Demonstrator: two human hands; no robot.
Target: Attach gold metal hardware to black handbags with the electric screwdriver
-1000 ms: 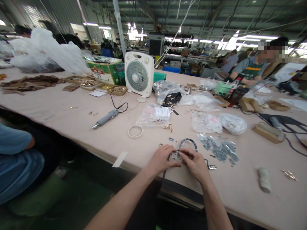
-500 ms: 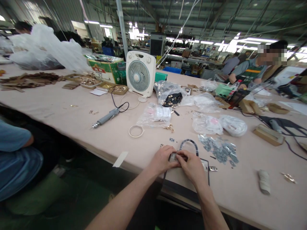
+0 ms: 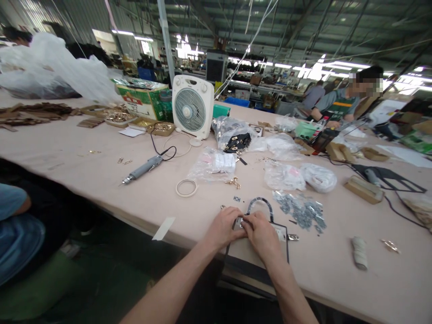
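A beige bag panel with dark edges lies at the table's front edge, its black handle arching up at the far side. My left hand is closed on the panel's upper left corner. Beside it, my right hand pinches at the left foot of the handle, fingertips meeting those of the left; what they hold there is hidden. A shiny metal clasp juts out at the panel's right edge. Grey metal plates lie heaped to the right, and a single plate sits beyond my left hand.
An electric screwdriver, a tape roll and a box fan stand or lie to the left. Plastic bags and a cardboard tray are farther right. A rolled cloth bundle lies near right. A person is across the table.
The whole scene has shifted slightly left in view as the camera turned. Both hands stay at the same spot on the panel, with only small finger movement.
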